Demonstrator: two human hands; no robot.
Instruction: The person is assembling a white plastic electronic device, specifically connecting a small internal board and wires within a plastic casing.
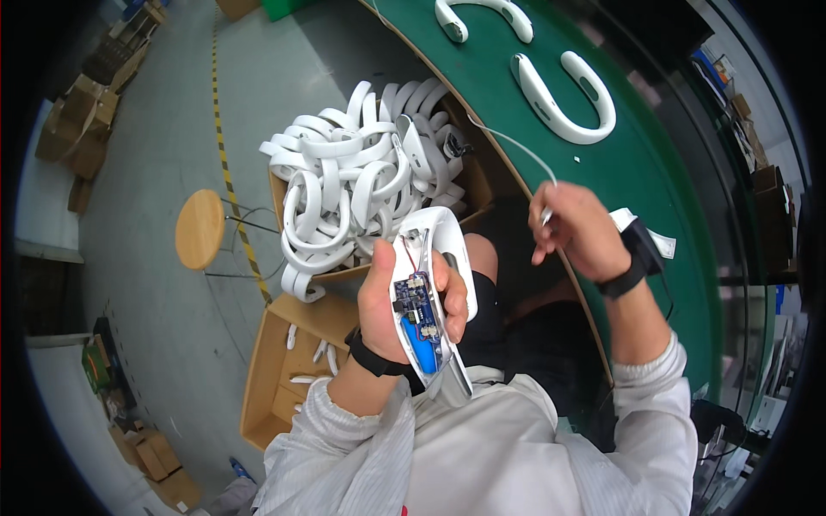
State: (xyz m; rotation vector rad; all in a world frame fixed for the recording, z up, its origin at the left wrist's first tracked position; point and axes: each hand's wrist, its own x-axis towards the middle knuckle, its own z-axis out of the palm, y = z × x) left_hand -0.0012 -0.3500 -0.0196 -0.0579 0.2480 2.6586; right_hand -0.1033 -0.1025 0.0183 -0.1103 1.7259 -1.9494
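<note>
The left hand (397,297) is wrapped shut around a white curved plastic housing (437,284), thumb and fingers clamping its sides so that the open inner face turns up toward the head. That tilt exposes a small blue circuit board (411,292), a blue cylindrical cell (422,344) below it and thin red wires (409,254), apparently to keep the electronics in plain sight and steady. To the right of the housing, the right hand (578,230) is nearly closed, fingertips pinching a thin white cable (516,142) that runs up and away; the pinch looks suited to guiding the cable's end precisely.

Just beyond the housing stands an open brown cardboard box (477,185) heaped with white U-shaped plastic bands (361,181), close enough for easy reach. Left of and below the housing, a second cardboard box (267,370) holds a few white pieces. Right of the housing curves a green-topped workbench (671,198) carrying two more white U-shaped shells (564,95). Far left of the housing, a round wooden stool (200,229) stands on the grey concrete floor (155,284), crossed by a yellow-and-black striped line (225,163), with stacked cartons (82,120) along the edge.
</note>
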